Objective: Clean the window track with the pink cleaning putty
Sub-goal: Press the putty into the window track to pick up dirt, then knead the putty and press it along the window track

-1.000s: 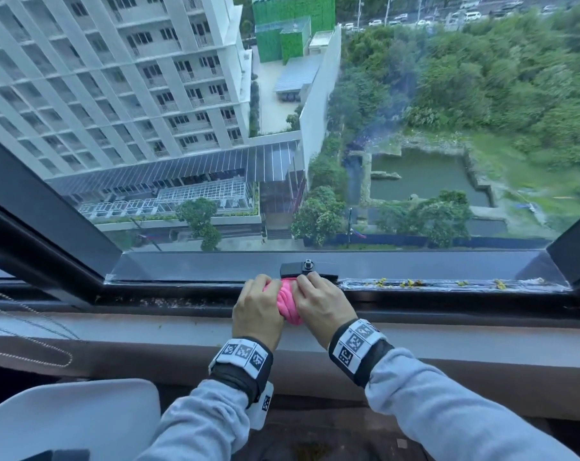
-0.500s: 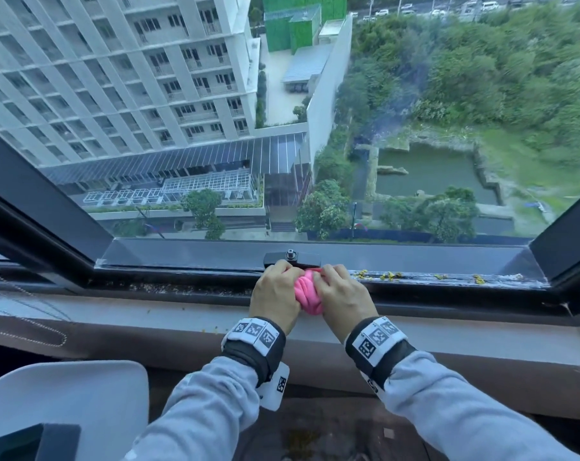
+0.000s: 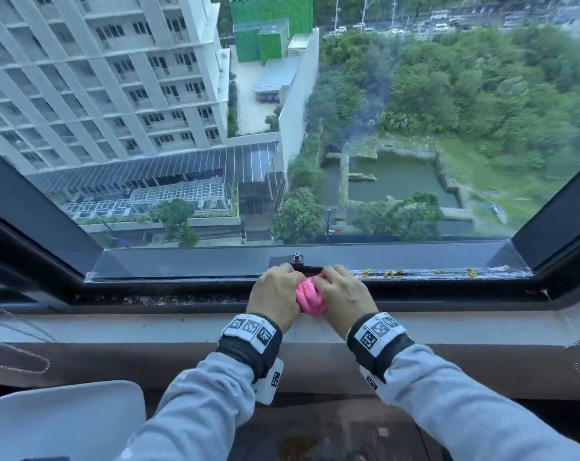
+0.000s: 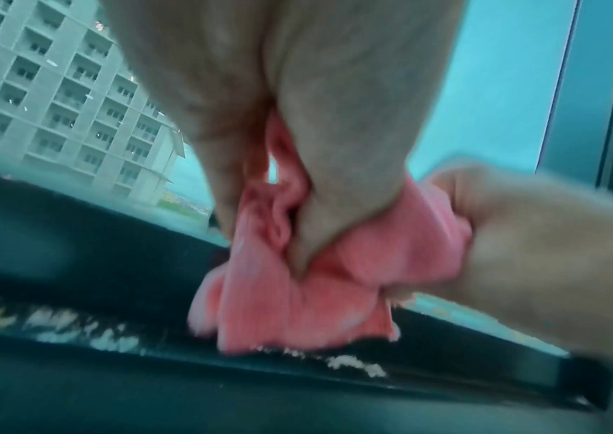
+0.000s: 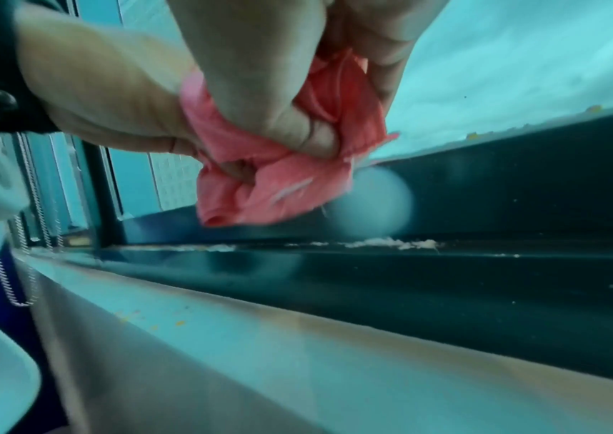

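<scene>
Right now both my hands are bunched round the crumpled pink cleaning putty (image 3: pixel 310 296), which sits between them just above the dark metal window track (image 3: pixel 168 298) near the middle of its length. My left hand (image 3: pixel 275 294) has its fingers (image 4: pixel 334 164) curled over the lump from the left, thumb pressed into a fold; my right hand (image 3: pixel 346 296) pinches the other side, fingers (image 5: pixel 297 123) closed on it. In the wrist views the pink mass hangs in wrinkled lobes with a ragged lower edge, and it looks just clear of the track, though blur keeps me from being sure whether it touches.

The track is the only trough here. Its channel holds pale crumbs: a whitish clump (image 5: pixel 390 243) lies along the groove close below the putty, and more speckled grit lines the channel towards the left end. On the upper ledge of the frame, right of my hands, small yellow bits (image 3: pixel 386 273) are scattered towards the right corner.

A black bracket with a small knob (image 3: pixel 296 260) stands on the frame directly behind my knuckles, touching or nearly so. The pale stone sill (image 3: pixel 148 327) runs along the near edge of the track, open on both sides of my wrists. The dark frame uprights (image 3: pixel 554 224) close the track off at either end.
</scene>
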